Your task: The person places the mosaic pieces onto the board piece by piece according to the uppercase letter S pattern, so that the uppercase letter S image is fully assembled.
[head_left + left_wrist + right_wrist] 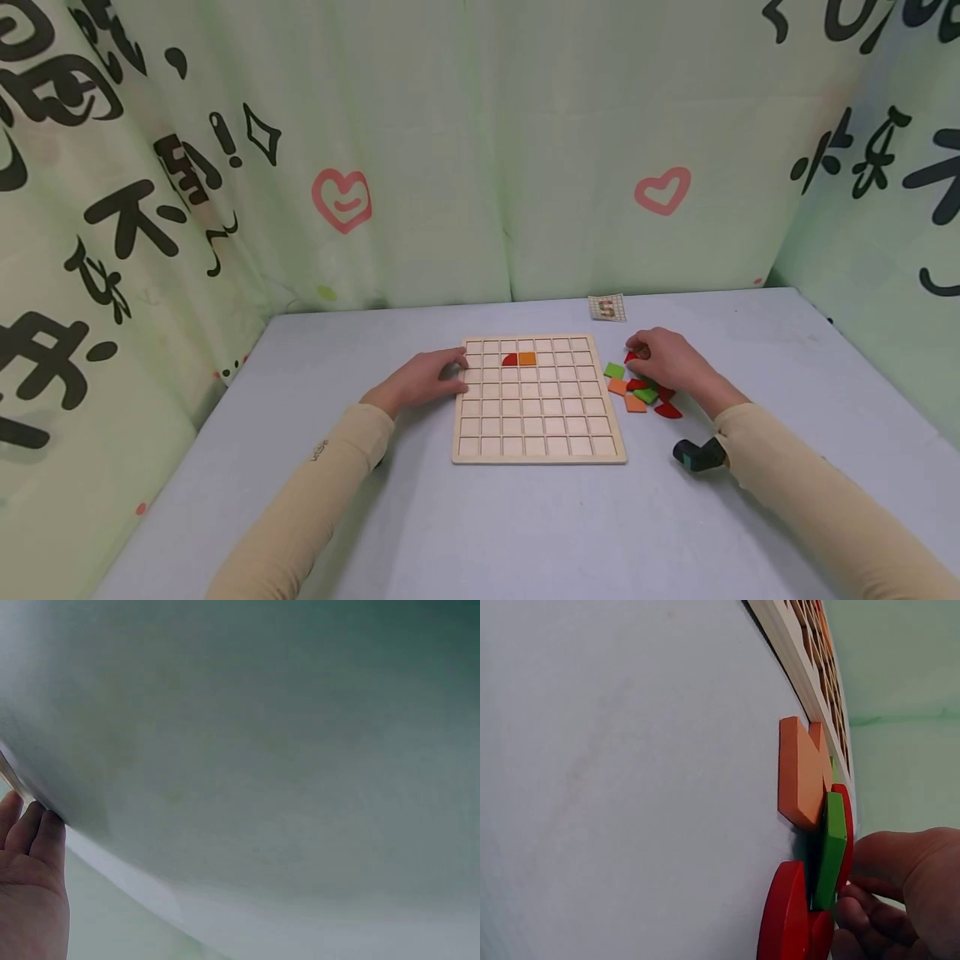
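Observation:
A wooden grid board point(512, 423) lies flat on the table. Two pieces sit side by side in its upper cells: a red quarter-round piece point(511, 360) and an orange square point(527, 358). My left hand point(423, 379) touches the board's left edge with thumb and fingertips; in the left wrist view, the fingers point(46, 840) look fairly straight. Right of the board, my right hand point(671, 358) pinches a red piece point(631, 357) at the far side of a loose pile. Its exact shape is hidden by the fingers. Nearby in the pile are a green piece point(831, 851) and an orange square point(799, 776).
More pile pieces lie close to the board's right edge, including a green square point(614, 371) and a red rounded piece point(667, 411). A small patterned card point(607, 307) lies near the table's back edge. Printed curtains point(465, 167) hang behind and at both sides.

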A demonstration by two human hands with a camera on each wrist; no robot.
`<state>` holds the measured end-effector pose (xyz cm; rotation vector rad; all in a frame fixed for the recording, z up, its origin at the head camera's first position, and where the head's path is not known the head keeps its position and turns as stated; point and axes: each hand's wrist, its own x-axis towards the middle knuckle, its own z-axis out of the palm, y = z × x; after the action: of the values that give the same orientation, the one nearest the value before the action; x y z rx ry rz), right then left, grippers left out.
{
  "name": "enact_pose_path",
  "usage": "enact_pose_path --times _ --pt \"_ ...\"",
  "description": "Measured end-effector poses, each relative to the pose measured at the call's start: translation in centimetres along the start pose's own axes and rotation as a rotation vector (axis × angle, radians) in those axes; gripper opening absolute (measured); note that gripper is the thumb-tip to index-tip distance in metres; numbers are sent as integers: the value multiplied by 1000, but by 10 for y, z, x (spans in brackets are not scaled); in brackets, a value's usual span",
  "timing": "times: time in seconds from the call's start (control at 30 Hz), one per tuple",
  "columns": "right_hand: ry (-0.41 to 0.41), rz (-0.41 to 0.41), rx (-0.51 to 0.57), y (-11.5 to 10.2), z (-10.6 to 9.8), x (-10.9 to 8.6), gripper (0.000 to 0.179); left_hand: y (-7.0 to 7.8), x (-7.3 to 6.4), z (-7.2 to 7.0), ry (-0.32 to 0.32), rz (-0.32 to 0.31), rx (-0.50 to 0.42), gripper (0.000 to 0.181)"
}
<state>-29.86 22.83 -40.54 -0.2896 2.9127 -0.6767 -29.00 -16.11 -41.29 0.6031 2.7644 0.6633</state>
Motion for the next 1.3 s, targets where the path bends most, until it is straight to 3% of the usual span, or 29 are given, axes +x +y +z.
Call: enact_pose_path --times 0.2,0.53,0.83,1.3 --pt "24 18 -14 1 2 -1 39 0 0 0 2 7 4 34" --pt "3 -20 -25 -1 5 4 34 2 -2 -1 2 6 -2 34" --pt "32 -41 27 -16 2 7 37 0 -1 -1 2 4 -2 36" --pt "26 -275 14 -61 20 19 27 1 -2 -1 0 -11 -14 35"
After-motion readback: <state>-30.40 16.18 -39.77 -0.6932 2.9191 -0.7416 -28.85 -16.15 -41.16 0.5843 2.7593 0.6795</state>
